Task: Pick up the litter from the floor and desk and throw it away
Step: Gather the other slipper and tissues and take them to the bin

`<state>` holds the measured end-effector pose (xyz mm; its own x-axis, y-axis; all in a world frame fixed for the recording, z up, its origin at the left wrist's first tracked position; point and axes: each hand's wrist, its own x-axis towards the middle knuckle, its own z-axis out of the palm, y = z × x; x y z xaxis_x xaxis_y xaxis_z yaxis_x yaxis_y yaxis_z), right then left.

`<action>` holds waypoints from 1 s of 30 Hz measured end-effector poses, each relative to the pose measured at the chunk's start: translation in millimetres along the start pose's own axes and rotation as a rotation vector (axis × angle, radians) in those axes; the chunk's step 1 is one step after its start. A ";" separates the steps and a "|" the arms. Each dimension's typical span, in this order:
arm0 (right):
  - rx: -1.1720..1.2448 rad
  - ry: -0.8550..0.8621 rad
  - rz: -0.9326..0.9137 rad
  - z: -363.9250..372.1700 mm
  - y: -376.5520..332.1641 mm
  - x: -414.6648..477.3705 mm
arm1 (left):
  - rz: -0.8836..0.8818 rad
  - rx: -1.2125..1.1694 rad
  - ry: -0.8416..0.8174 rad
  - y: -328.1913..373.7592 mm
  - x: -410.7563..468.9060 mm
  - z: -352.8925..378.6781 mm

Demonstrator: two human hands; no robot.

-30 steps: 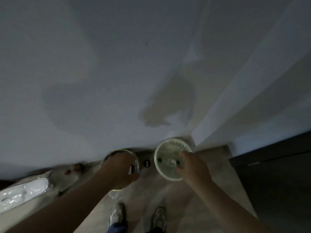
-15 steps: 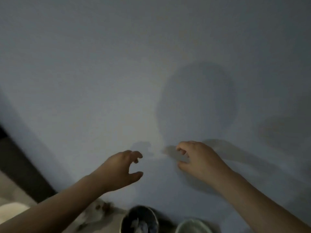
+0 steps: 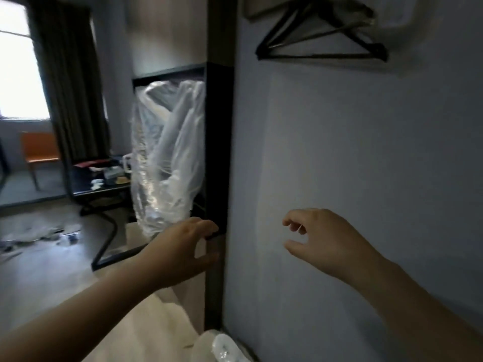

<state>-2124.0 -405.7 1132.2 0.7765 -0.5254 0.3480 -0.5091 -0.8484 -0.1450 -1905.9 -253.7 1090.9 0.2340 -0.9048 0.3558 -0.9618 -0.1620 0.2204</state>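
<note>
Litter [image 3: 39, 235] strewn across floor [image 3: 52, 270], pale scraps, blurred, perhaps paper.

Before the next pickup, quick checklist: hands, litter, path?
1. Left hand free: ok, open and empty, beside the dark post.
2. Right hand free: ok, fingers loosely curled, nothing held, in front of the wall.
3. Floor litter located: ok, scraps lie on the floor at far left.
4. Desk litter located: ok, small items sit on the dark desk.
5. Path to the litter: cannot tell, the view is blurred and dim.
6. Bin in view: cannot tell, only a pale object shows at the bottom edge.
</note>
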 end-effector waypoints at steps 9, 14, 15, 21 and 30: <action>0.074 -0.093 -0.376 81.8 -196.7 117.4 | -0.324 0.095 0.063 -165.8 -105.7 -62.8; 0.082 -0.150 -0.503 127.3 -263.7 174.6 | -0.502 0.117 0.075 -234.0 -139.8 -67.8; 0.082 -0.157 -0.530 137.5 -275.1 186.7 | -0.532 0.127 0.074 -247.3 -144.5 -68.7; 0.151 -0.190 -0.673 196.2 -330.7 268.6 | -0.683 0.180 0.108 -328.7 -144.3 -75.6; 0.199 -0.223 -0.809 269.8 -398.5 406.8 | -0.823 0.215 0.115 -452.1 -106.4 -84.0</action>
<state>-1505.1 -298.8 1081.7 0.9377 0.2629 0.2271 0.2906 -0.9518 -0.0983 -1484.0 -51.0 1029.7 0.8711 -0.4225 0.2503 -0.4825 -0.8312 0.2763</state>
